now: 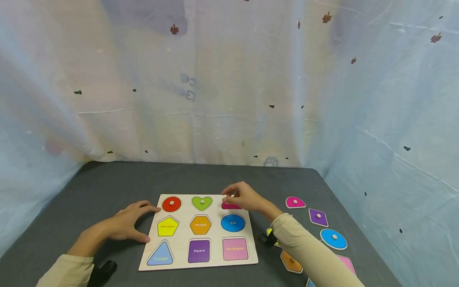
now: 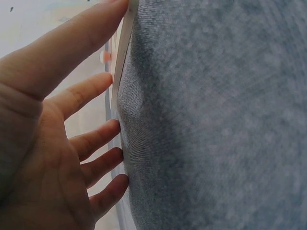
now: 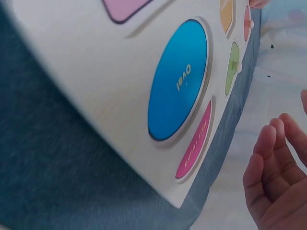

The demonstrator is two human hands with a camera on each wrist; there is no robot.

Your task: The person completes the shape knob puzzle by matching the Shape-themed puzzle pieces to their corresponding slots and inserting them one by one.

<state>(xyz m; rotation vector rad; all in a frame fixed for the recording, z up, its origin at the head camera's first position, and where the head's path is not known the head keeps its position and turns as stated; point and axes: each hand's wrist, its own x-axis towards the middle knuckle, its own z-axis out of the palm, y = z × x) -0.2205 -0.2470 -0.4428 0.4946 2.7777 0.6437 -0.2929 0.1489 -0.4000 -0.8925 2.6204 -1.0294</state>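
Note:
A white wooden shape-puzzle board (image 1: 216, 239) lies on the dark grey table. Its red circle piece (image 1: 171, 204) and green heart piece (image 1: 202, 204), each with a knob, sit in the top row. My left hand (image 1: 123, 223) is at the board's left edge, thumb and index fingertips touching it, other fingers spread in the left wrist view. Over the top right corner hovers my right hand (image 1: 245, 196), fingers loosely bent with nothing between them in the right wrist view. Below it is the magenta half-round recess (image 3: 196, 141), bare of a piece, beside the blue oval recess (image 3: 180, 81).
Right of the board lie loose knobbed pieces: a magenta half-round (image 1: 295, 202), purple square (image 1: 318, 217), blue oval (image 1: 334, 239) and orange hexagon (image 1: 291, 263). My right forearm partly covers a yellow piece and a pink one (image 1: 347, 263). A pale curtain (image 1: 229, 79) hangs behind the table.

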